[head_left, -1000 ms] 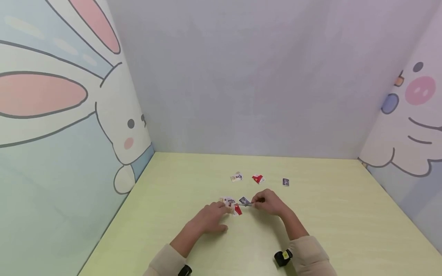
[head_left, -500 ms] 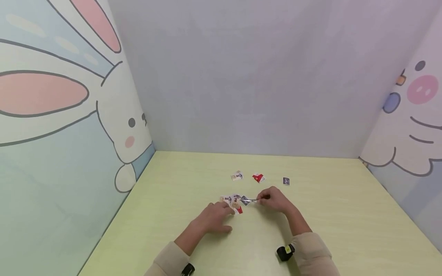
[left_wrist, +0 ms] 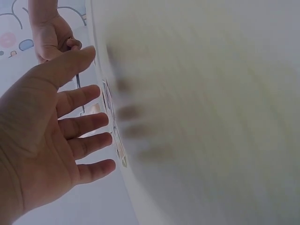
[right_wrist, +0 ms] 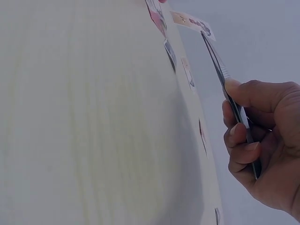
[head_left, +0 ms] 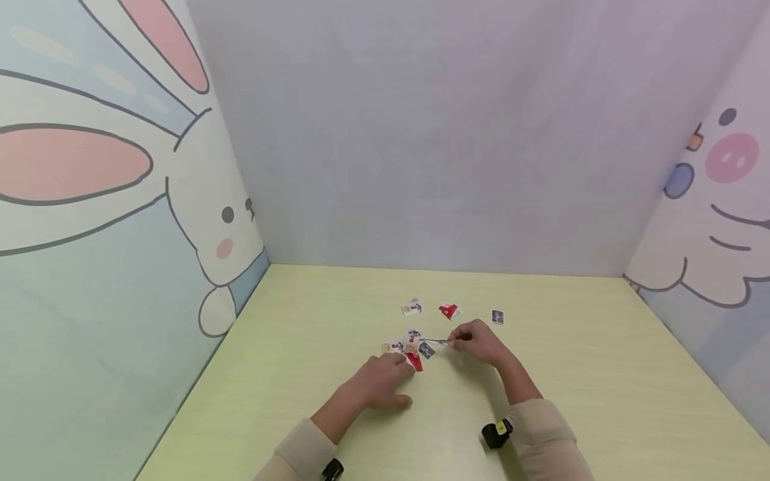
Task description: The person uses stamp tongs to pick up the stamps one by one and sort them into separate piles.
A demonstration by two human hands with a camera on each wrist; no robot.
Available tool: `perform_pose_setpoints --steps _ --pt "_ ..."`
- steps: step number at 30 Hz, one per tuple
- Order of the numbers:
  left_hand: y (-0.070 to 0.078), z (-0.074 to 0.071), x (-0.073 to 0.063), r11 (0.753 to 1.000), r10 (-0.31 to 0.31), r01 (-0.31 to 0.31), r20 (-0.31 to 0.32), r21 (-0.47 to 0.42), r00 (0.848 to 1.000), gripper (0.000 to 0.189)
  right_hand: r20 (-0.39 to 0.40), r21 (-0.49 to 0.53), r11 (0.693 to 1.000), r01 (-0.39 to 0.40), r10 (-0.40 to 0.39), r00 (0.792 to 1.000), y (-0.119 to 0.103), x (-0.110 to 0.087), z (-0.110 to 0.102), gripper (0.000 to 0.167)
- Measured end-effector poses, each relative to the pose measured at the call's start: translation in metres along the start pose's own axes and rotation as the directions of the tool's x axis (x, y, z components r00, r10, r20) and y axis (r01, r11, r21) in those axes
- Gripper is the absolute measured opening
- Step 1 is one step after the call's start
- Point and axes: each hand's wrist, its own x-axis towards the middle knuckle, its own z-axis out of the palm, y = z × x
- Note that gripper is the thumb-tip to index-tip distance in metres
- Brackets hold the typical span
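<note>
My right hand (head_left: 477,343) pinches a pair of metal tweezers (right_wrist: 217,61), its fingers curled round the shanks. The tweezer tips grip the edge of a small printed paper piece (right_wrist: 192,22), raised above the table in the right wrist view. My left hand (head_left: 380,382) has its fingers spread, fingertips at the edge of a red paper piece (head_left: 415,362); in the left wrist view the palm (left_wrist: 42,150) holds nothing. Beside the red piece lie a dark blue piece (head_left: 427,350) and a pale printed piece (head_left: 392,347), the latter close beyond the left fingers.
Farther back on the pale yellow table (head_left: 577,361) lie a pale printed piece (head_left: 412,307), a red and white piece (head_left: 449,310) and a small dark piece (head_left: 497,316). A grey back wall (head_left: 445,133) and cartoon-printed side walls bound the table.
The tweezers have lifted the printed paper piece and carried it away from me, off the near group. My left hand has slid slightly right, toward the red piece.
</note>
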Motion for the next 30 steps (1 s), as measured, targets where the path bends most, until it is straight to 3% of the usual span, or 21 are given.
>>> perform_pose_setpoints --steps 3,12,20,30 --pt "-0.001 0.0 0.002 1.0 -0.01 0.01 0.003 -0.004 1.0 0.047 -0.007 -0.001 1.0 0.008 -0.008 1.0 -0.002 0.002 -0.002 0.006" --pt "-0.002 0.001 0.005 0.999 -0.029 0.03 0.028 -0.031 0.999 0.048 -0.062 -0.001 0.996 -0.088 0.088 0.994 -0.005 0.007 -0.002 0.004" --pt "-0.003 0.003 0.004 0.995 -0.037 0.041 0.053 -0.086 0.998 0.049 -0.113 0.061 0.998 0.02 -0.013 0.994 0.003 0.01 -0.003 0.007" --pt "-0.003 -0.001 0.005 0.988 -0.047 0.059 0.087 -0.142 0.995 0.05 -0.178 0.045 0.986 -0.158 0.164 0.97 0.006 0.021 0.004 0.006"
